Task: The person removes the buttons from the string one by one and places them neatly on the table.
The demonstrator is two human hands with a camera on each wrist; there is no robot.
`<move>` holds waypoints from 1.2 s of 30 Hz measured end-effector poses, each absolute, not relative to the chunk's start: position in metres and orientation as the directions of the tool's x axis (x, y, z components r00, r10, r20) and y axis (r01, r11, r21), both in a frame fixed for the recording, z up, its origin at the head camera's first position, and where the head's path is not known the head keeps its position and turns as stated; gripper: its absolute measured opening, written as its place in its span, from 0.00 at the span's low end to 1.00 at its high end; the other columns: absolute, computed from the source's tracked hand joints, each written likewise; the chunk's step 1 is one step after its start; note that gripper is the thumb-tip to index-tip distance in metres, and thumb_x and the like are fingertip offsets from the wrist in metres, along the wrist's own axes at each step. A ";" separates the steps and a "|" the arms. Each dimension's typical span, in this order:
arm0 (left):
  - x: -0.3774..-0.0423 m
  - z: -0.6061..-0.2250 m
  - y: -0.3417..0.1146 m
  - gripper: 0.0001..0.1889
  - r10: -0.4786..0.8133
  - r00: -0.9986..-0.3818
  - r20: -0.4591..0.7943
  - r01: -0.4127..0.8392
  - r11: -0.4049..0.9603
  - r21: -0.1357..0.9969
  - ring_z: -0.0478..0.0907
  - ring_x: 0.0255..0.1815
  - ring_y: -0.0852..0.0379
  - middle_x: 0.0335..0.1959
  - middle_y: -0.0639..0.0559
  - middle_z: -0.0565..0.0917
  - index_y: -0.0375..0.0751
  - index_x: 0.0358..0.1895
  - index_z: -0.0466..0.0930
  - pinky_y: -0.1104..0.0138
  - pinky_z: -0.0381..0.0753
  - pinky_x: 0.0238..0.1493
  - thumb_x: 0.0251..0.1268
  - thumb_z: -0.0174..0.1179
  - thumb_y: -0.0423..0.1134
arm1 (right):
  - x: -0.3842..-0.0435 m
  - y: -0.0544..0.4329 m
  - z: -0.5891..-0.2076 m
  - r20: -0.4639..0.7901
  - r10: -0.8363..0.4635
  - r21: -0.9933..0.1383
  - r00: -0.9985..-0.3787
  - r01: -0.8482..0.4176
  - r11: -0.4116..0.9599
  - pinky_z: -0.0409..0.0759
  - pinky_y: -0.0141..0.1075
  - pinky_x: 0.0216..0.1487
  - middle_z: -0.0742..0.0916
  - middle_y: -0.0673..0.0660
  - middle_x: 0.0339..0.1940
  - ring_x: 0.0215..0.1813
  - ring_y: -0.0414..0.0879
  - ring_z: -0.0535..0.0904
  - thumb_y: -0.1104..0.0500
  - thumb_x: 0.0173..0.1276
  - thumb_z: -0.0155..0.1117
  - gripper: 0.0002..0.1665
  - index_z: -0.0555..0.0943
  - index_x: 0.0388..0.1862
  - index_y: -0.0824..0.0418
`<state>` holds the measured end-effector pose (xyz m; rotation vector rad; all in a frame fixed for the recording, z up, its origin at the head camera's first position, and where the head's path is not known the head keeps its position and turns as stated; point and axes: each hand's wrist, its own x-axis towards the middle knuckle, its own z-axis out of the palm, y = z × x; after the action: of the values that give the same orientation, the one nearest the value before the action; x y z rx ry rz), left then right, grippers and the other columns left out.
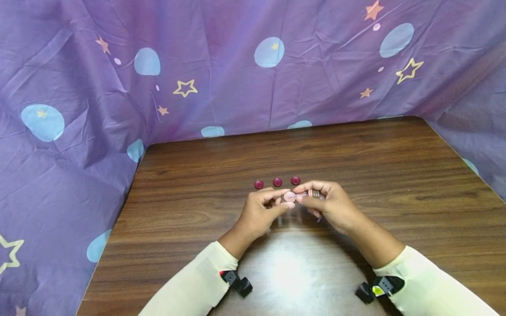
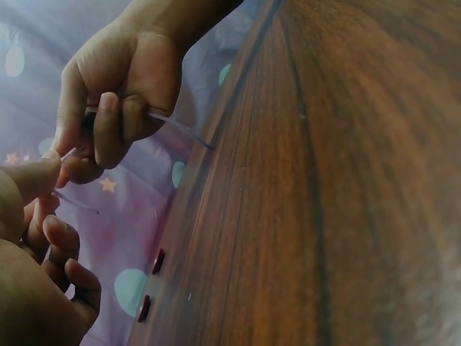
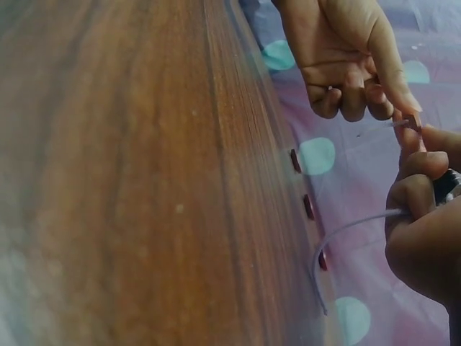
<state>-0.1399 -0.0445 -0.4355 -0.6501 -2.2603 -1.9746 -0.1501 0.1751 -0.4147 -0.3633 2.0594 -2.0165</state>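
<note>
A round pink button (image 1: 290, 196) is pinched at its edges between the thumb and index finger of my left hand (image 1: 258, 213). From the button's middle a thin pale cord (image 1: 299, 194) runs to my right hand (image 1: 336, 208), whose thumb and index fingertips pinch it close beside the button. A short row of stacked discs (image 1: 314, 193), looking like more buttons, sits within the right hand's grasp, partly hidden by the fingers. In the right wrist view a long tail of the cord (image 3: 346, 229) hangs from the curled right fingers. Both hands are above the table.
Just beyond the hands, a dark red button (image 1: 258, 184), a second red button (image 1: 277, 181) and a third red button (image 1: 295, 180) lie in a row on the brown wooden table (image 1: 189, 263). A purple patterned cloth (image 1: 221, 57) hangs behind the table and along its sides.
</note>
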 end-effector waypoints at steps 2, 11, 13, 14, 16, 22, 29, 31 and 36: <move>-0.140 -0.436 -0.045 0.16 0.261 -0.912 0.316 0.349 0.090 0.933 0.72 0.30 0.69 0.29 0.40 0.80 0.26 0.55 0.90 0.76 0.73 0.32 0.65 0.75 0.26 | -0.150 0.175 -0.415 -0.001 -0.331 -1.000 -0.944 -0.007 0.024 0.71 0.29 0.22 0.88 0.45 0.26 0.20 0.36 0.70 0.69 0.73 0.70 0.08 0.89 0.48 0.61; -0.141 -0.436 -0.045 0.16 0.260 -0.913 0.315 0.346 0.082 0.935 0.72 0.30 0.69 0.29 0.41 0.80 0.26 0.55 0.90 0.76 0.72 0.32 0.65 0.75 0.26 | -0.151 0.176 -0.413 -0.020 -0.320 -1.000 -0.947 0.015 0.018 0.70 0.30 0.22 0.85 0.45 0.24 0.21 0.36 0.70 0.69 0.72 0.72 0.11 0.88 0.51 0.64; -0.141 -0.437 -0.045 0.16 0.259 -0.912 0.319 0.348 0.076 0.934 0.72 0.31 0.69 0.30 0.39 0.81 0.26 0.55 0.90 0.77 0.73 0.33 0.64 0.75 0.25 | -0.151 0.176 -0.412 -0.034 -0.315 -0.999 -0.949 0.028 0.024 0.70 0.30 0.22 0.85 0.44 0.23 0.21 0.36 0.70 0.69 0.71 0.73 0.13 0.87 0.52 0.64; -0.141 -0.437 -0.045 0.17 0.259 -0.911 0.320 0.349 0.074 0.934 0.73 0.32 0.69 0.30 0.38 0.81 0.25 0.55 0.89 0.77 0.73 0.33 0.64 0.75 0.25 | -0.151 0.176 -0.412 -0.041 -0.312 -0.999 -0.949 0.034 0.026 0.70 0.30 0.22 0.85 0.44 0.24 0.21 0.36 0.70 0.69 0.70 0.74 0.13 0.87 0.53 0.64; -0.142 -0.437 -0.046 0.17 0.259 -0.910 0.324 0.352 0.069 0.933 0.73 0.32 0.69 0.31 0.37 0.82 0.24 0.56 0.89 0.77 0.73 0.34 0.64 0.75 0.24 | -0.151 0.176 -0.412 -0.053 -0.305 -0.998 -0.951 0.044 0.035 0.70 0.30 0.21 0.86 0.44 0.25 0.21 0.36 0.70 0.69 0.69 0.75 0.14 0.87 0.53 0.64; -0.142 -0.437 -0.047 0.17 0.269 -0.903 0.336 0.363 0.060 0.930 0.72 0.31 0.69 0.30 0.38 0.80 0.24 0.56 0.89 0.77 0.72 0.33 0.64 0.74 0.24 | -0.152 0.177 -0.413 -0.047 -0.301 -0.998 -0.952 0.029 0.063 0.70 0.31 0.20 0.85 0.44 0.23 0.20 0.36 0.70 0.68 0.69 0.76 0.13 0.88 0.51 0.65; -0.143 -0.437 -0.048 0.17 0.273 -0.903 0.333 0.362 0.063 0.930 0.71 0.31 0.69 0.30 0.38 0.79 0.24 0.55 0.89 0.77 0.71 0.33 0.64 0.74 0.24 | -0.152 0.177 -0.415 -0.007 -0.301 -0.994 -0.954 -0.026 0.106 0.71 0.31 0.21 0.79 0.45 0.17 0.19 0.37 0.70 0.67 0.71 0.75 0.11 0.89 0.49 0.71; -0.143 -0.437 -0.048 0.17 0.271 -0.904 0.330 0.359 0.064 0.931 0.71 0.32 0.69 0.30 0.38 0.79 0.24 0.55 0.89 0.77 0.71 0.33 0.64 0.74 0.24 | -0.153 0.177 -0.415 -0.005 -0.294 -0.993 -0.956 -0.029 0.112 0.71 0.32 0.21 0.78 0.46 0.16 0.19 0.38 0.70 0.66 0.71 0.76 0.12 0.89 0.49 0.73; -0.144 -0.437 -0.049 0.17 0.269 -0.906 0.327 0.356 0.067 0.932 0.72 0.32 0.69 0.30 0.38 0.80 0.24 0.55 0.89 0.77 0.73 0.32 0.64 0.75 0.24 | -0.153 0.177 -0.415 -0.004 -0.284 -0.993 -0.959 -0.029 0.113 0.70 0.32 0.21 0.77 0.46 0.16 0.19 0.38 0.69 0.66 0.71 0.76 0.12 0.89 0.48 0.74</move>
<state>-0.1436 -0.0487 -0.4371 -0.6591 -2.2449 -1.9944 -0.1528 0.1770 -0.4149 -0.3140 2.1902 -1.9471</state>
